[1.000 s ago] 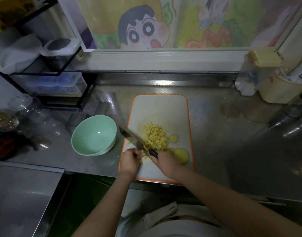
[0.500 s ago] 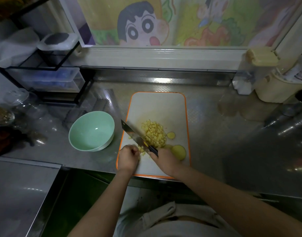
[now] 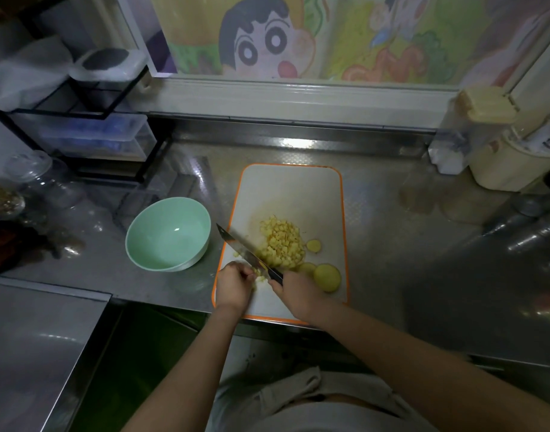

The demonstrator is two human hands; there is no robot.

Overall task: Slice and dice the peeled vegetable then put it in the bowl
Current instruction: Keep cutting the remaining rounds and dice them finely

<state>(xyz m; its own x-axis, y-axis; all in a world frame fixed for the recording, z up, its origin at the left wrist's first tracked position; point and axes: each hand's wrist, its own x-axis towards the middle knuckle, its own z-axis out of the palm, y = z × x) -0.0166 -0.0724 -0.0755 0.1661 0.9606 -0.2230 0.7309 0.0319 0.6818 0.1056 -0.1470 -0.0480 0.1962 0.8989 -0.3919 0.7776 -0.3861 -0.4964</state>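
Blade angle was what I watched. The knife (image 3: pixel 248 255) ran diagonally across the near-left part of the cutting board (image 3: pixel 292 188), with its handle toward the person and to the right. Its tip lay away and to the left, pointing roughly at the bowl (image 3: pixel 169 233). The right hand (image 3: pixel 294 293) was clenched round the dark handle. The left hand (image 3: pixel 234 285) sat just on the near-left side of the blade. Its fingers were curled down, pinning what I took to be the last few potato strips (image 3: pixel 259 278). The view there was too dim and small for me to tell how much remained beneath the knuckles.

On the far side of the blade, touching it, lay the diced pile (image 3: pixel 281 244), a loose heap of small, pale yellow, matte cubes. At least two uncut pieces waited to its right: a small round slice (image 3: pixel 313 245) and a larger, smooth, domed end piece (image 3: pixel 327 277) beside the right hand. The board was white plastic with an orange rim, lying on a dimpled steel counter (image 3: pixel 392 244). The bowl, glossy mint green and holding nothing, stood on the counter just left of the board, nearer the left hand. I judged the dicing unfinished, and any transfer would go leftward.
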